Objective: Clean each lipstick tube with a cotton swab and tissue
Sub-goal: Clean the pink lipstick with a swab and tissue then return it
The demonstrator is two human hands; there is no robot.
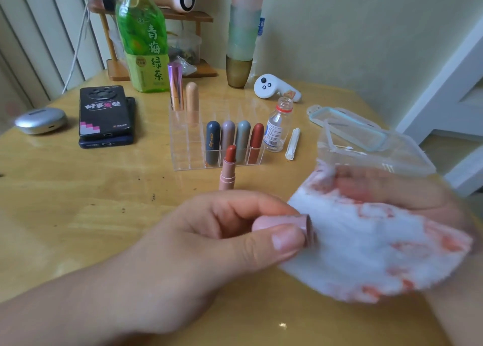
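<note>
Pinching a pink lipstick cap (283,225) between thumb and forefinger at lower centre of the frame: left grip (209,241), closed on the cap, other fingers curled under. Cap's rim against the edge of a white tissue (366,249), stained red-orange in patches. Tissue draped over right grip (386,188) at lower right, raised off the desk; heavy motion blur there, so cannot tell how far open or closed.

Standing upright on the desk (78,215), just above the left grip in the frame: uncapped lipstick (228,170), brick-red bullet exposed, just in front of a clear organizer (188,147). Seated in the organizer's front row: four capped lipsticks (243,139); in its back row, two taller ones (176,86). Right of the organizer: small uncapped glass bottle (276,126), wrapped cotton swabs (292,144), clear plastic bag (366,141) with loose swabs inside.

Toward upper left: green tea bottle (143,39), two stacked phones (105,115), silver case (40,120). At upper centre: white controller (274,86), stacked cups (243,32). Desk of glossy yellow wood, dark specks on it; pale walls behind.
</note>
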